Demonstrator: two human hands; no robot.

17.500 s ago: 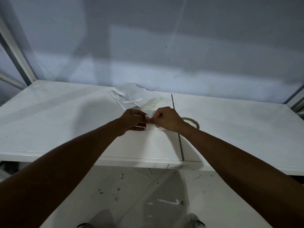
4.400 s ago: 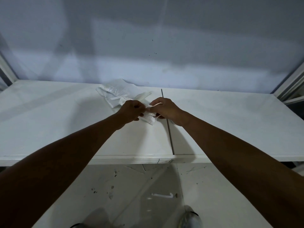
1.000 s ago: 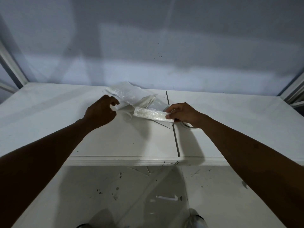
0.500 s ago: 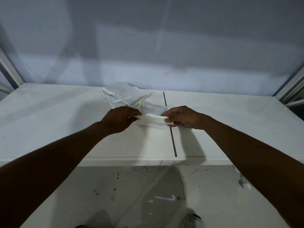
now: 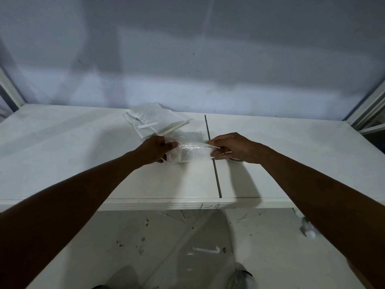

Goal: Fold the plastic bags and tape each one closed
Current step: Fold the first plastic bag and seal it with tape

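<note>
A folded clear plastic bag [image 5: 192, 153] is held stretched between two hands just above a white table [image 5: 62, 155], close to the dark seam [image 5: 212, 155] that divides the tabletop into two panels. The bag's left end is gripped by the left hand [image 5: 156, 150], whose fingers are curled around it with the thumb laid across the upper face. The right end is pinched by the right hand [image 5: 231, 148], the thumb and fingertips being closed on the bag's edge right at the seam. The bag is seen as a short, wide strip, crinkled and catching the light, its long side running left to right. Behind it, nearer the grey wall [image 5: 187, 49], a loose pile of plastic bags [image 5: 154, 122] is spread on the left panel, some of them marked by pale strips; the held bag is just in front of this pile. A roll of tape [image 5: 236, 160] is partly hidden beneath the right hand and wrist, only its pale rim being shown on the right panel. Both forearms are extended over the table's front edge, and a scuffed white floor [image 5: 166, 247] is shown below.
</note>
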